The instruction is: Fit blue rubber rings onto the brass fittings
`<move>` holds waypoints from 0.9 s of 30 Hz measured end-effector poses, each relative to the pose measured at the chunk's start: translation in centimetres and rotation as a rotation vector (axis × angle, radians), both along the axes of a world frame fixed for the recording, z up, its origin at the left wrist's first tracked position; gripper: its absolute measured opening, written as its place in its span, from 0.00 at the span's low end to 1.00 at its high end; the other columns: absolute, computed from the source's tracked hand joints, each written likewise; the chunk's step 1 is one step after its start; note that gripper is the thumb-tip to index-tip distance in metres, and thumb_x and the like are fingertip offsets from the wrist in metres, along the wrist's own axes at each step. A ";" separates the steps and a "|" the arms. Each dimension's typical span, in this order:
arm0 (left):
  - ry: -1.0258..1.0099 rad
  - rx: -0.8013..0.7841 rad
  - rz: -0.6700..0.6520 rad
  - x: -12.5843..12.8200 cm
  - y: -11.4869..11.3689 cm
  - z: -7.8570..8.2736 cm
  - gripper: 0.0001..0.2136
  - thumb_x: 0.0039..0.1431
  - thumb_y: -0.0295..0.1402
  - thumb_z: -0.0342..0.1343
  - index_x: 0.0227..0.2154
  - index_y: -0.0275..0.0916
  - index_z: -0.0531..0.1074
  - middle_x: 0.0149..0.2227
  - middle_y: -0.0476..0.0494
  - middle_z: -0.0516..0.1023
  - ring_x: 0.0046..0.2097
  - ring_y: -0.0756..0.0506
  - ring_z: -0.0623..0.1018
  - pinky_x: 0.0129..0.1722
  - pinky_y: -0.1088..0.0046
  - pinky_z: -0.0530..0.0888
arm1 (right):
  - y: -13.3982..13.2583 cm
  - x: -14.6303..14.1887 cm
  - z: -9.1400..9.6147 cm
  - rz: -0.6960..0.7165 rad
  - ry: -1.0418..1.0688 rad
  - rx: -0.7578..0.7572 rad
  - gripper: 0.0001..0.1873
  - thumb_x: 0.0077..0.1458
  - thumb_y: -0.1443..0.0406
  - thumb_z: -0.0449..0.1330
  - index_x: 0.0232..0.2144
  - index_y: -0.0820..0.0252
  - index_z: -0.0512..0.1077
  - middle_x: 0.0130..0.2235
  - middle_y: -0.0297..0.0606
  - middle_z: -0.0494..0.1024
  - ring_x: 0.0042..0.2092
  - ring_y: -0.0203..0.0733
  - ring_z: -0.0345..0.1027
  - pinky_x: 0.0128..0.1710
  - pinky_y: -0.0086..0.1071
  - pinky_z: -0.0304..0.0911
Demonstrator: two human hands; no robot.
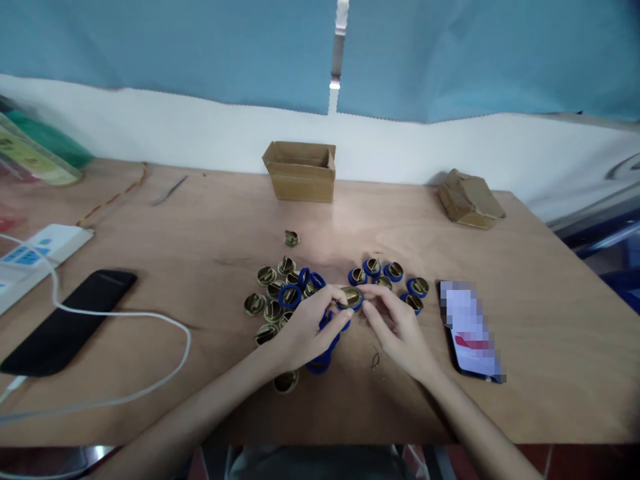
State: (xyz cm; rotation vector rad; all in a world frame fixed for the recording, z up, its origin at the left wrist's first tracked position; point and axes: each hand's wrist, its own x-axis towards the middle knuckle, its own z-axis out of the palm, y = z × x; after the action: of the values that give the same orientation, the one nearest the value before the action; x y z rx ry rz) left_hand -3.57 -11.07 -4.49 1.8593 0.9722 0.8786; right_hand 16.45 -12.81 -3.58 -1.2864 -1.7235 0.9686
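Metal discs (255, 304) with raised clips lie loose among blue rings (319, 364); rightward, the left hand (314, 327) and right hand (401, 330) pinch opposite sides of one blue-rimmed disc (351, 297), brass-coloured back turned up, above the desk (200, 233). Open room stretches left of the metal discs; at right, a phone (473, 333) lies between the right hand and the desk's edge. The left hand hides some metal discs, and the phone's screen is pixelated.
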 end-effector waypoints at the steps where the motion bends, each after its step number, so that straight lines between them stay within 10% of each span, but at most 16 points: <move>1: -0.017 -0.003 -0.004 0.0 0.0 0.0 0.01 0.68 0.31 0.51 0.40 0.41 0.66 0.43 0.43 0.79 0.42 0.46 0.79 0.41 0.70 0.74 | 0.0 0.0 -0.1 0.000 0.005 -0.007 0.15 0.69 0.59 0.54 0.54 0.54 0.71 0.35 0.37 0.77 0.33 0.41 0.73 0.31 0.32 0.71; 12: -0.101 0.152 0.070 0.4 -0.2 -1.0 0.19 0.62 0.28 0.62 0.53 0.43 0.64 0.52 0.40 0.78 0.50 0.45 0.81 0.51 0.66 0.78 | 0.1 -0.1 0.5 -0.043 0.185 -0.112 0.12 0.65 0.58 0.58 0.44 0.56 0.77 0.20 0.25 0.60 0.22 0.33 0.54 0.21 0.28 0.52; 18: 0.002 0.366 -0.033 0.0 -0.6 -2.5 0.22 0.65 0.27 0.58 0.60 0.40 0.62 0.61 0.34 0.73 0.65 0.40 0.72 0.64 0.57 0.72 | 0.0 -0.3 -0.5 -0.118 0.119 0.000 0.06 0.62 0.61 0.63 0.36 0.57 0.74 0.26 0.29 0.67 0.27 0.35 0.62 0.26 0.29 0.58; 27: 0.045 0.467 -0.062 -0.1 -0.5 -2.3 0.20 0.65 0.23 0.55 0.59 0.39 0.63 0.58 0.35 0.76 0.62 0.42 0.75 0.62 0.61 0.75 | 0.0 0.1 -0.7 -0.032 0.011 0.062 0.02 0.66 0.64 0.58 0.38 0.54 0.68 0.32 0.32 0.68 0.32 0.37 0.64 0.31 0.31 0.61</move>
State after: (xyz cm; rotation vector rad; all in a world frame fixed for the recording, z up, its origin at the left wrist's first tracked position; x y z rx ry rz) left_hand -3.65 -11.59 -6.79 2.2951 0.7734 1.0978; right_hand 16.55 -12.81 -4.29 -1.2629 -1.7058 0.8961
